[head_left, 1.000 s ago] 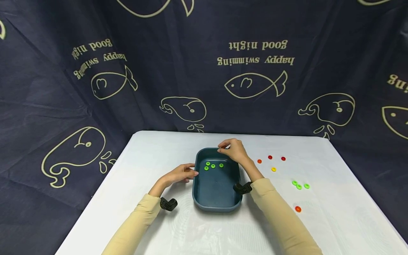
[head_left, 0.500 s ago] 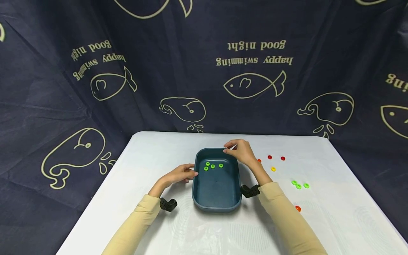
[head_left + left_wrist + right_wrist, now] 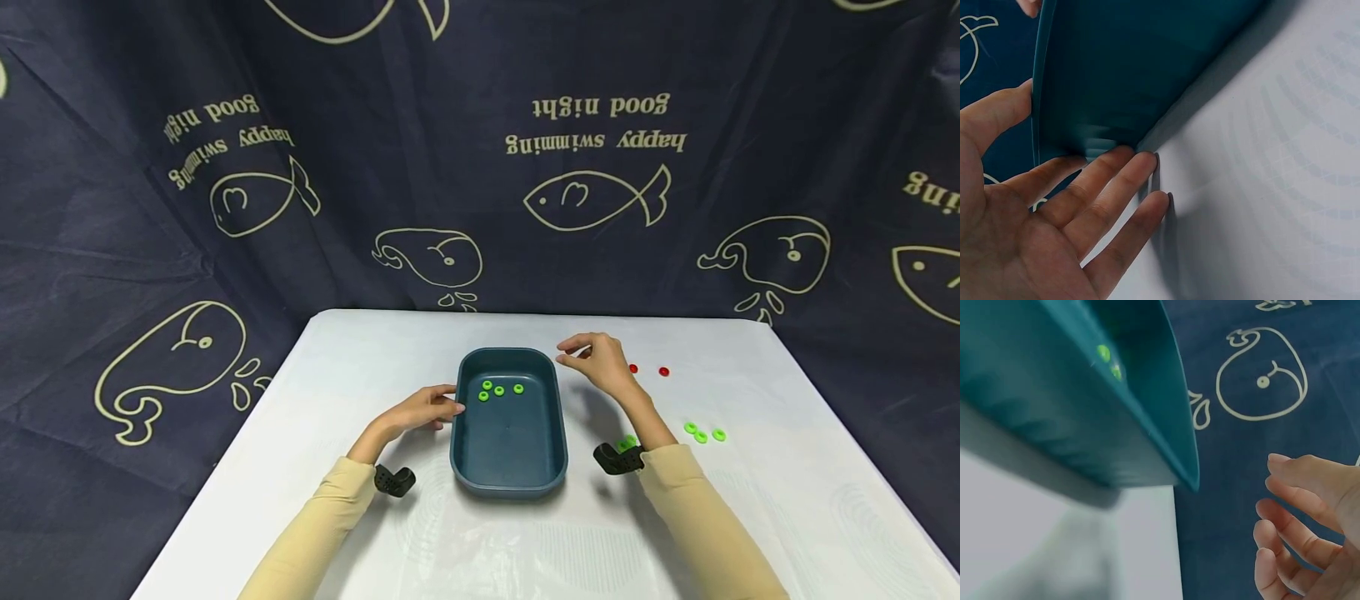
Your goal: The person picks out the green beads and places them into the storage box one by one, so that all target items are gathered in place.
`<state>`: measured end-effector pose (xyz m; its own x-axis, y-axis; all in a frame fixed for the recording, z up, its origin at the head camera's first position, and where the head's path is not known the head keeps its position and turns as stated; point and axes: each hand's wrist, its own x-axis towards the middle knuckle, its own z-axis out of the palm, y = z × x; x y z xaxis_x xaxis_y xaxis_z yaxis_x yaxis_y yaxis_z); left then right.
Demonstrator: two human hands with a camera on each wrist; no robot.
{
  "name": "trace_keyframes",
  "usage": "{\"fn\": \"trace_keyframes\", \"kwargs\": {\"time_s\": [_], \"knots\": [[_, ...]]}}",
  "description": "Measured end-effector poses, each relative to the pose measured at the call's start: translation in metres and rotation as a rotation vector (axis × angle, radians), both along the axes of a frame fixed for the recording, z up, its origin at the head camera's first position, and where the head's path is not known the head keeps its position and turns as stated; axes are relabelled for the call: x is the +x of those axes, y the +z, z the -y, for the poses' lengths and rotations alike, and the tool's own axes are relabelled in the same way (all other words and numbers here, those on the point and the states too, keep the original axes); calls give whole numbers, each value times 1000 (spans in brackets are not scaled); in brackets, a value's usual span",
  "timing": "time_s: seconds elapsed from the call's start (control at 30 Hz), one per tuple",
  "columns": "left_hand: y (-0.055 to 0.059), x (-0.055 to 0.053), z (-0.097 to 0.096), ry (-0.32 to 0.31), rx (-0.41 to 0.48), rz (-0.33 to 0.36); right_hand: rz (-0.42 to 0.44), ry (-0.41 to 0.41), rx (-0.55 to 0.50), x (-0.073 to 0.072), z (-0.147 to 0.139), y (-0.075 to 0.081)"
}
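Note:
A dark blue-green rectangular bin (image 3: 508,450) stands upright on the table, with several small green rings (image 3: 499,390) on its floor near the far end. My left hand (image 3: 422,410) holds the bin's left side: in the left wrist view the thumb is over the rim and the fingertips (image 3: 1124,152) are at the outer wall. Beyond the bin's far right corner, my right hand (image 3: 600,362) hovers with loosely bent fingers. Thumb and forefinger are close together, and nothing shows between them in the right wrist view.
Red rings (image 3: 663,372) lie right of my right hand and loose green rings (image 3: 701,436) nearer on the right. More green rings (image 3: 627,442) sit by the right wrist camera (image 3: 618,459). A dark fish-print curtain (image 3: 420,150) hangs behind the white table (image 3: 360,350).
My right hand has moved right, off the bin's far rim area and out over the table. Its arm now hides the orange and yellow rings. The left hand and bin have stayed put.

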<state>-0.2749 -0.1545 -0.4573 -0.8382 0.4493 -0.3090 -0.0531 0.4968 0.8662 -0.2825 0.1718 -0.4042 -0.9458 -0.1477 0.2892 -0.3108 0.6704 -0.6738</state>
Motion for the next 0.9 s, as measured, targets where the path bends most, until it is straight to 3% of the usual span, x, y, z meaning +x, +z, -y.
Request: {"fn": "trace_keyframes", "kwargs": {"time_s": [0.47, 0.9], "knots": [[1, 1, 1, -5, 1, 4, 19, -65, 9, 19, -31, -19], [1, 1, 1, -10, 1, -3, 48, -100, 15, 46, -61, -41]]}}
